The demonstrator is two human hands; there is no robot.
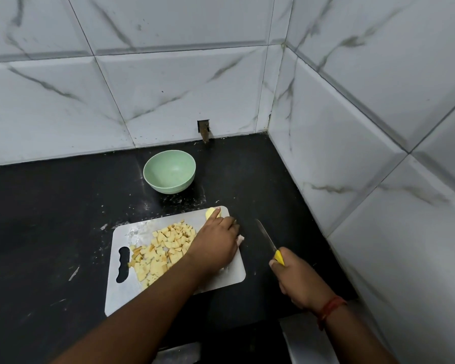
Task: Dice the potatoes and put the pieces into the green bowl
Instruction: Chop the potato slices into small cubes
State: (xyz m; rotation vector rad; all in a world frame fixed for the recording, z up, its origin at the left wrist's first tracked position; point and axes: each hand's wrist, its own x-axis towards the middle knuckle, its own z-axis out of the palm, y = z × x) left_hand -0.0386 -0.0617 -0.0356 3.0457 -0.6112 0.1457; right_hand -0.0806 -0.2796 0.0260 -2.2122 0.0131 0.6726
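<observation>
Black counter (63,206), green bowl (169,171) holding nothing, left fingers (227,222) touching potato (212,213), right hand (298,278) gripping knife (269,243)

The cutting board (229,278) looks like matt grey plastic. The green bowl (169,171) is smooth and faintly speckled. The black countertop (50,219) is scuffed; the marbled wall tiles (168,88) are glossy.

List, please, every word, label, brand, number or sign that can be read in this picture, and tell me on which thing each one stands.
There are none: no readable text shows anywhere.
Pale green round bowl: plain, no mark.
Grey plastic cutting board: no print visible.
Yellow-handled knife in the right hand: the blade shows no readable brand.
White marble-pattern wall tiles: only grey veins.
</observation>
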